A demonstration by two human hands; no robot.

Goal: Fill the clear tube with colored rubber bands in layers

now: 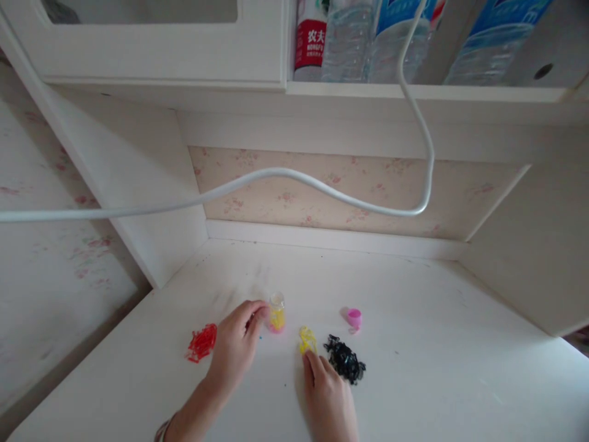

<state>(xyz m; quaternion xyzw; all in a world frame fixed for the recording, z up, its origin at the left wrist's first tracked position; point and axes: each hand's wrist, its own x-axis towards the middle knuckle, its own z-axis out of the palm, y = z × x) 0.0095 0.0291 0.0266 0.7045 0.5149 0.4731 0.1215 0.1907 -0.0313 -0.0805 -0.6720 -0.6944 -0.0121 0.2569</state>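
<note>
From the head view, I have the left hand (237, 341) just left of a small clear bottle (277, 316), fingertips right at its side; thumb and forefinger come close together, but I cannot tell whether they grip the bottle or anything else. The bottle stands upright on the white counter (414, 380), with yellow inside and pink at its base.

My right hand (327, 393) reaches down to a small pile of yellow loops (306, 339), right of the bottle and nearer me. Its fingertips meet the pile's near edge; I cannot tell whether they pinch a loop.

Just beside that hand, on its right, I see a heap of black loops (346, 361); beyond it sits a pink piece (354, 317). A red heap (201, 344) lies left of my left hand. A white cable (285, 173) crosses the view above, and plastic bottles (347, 43) stand on a shelf (350, 90).
</note>
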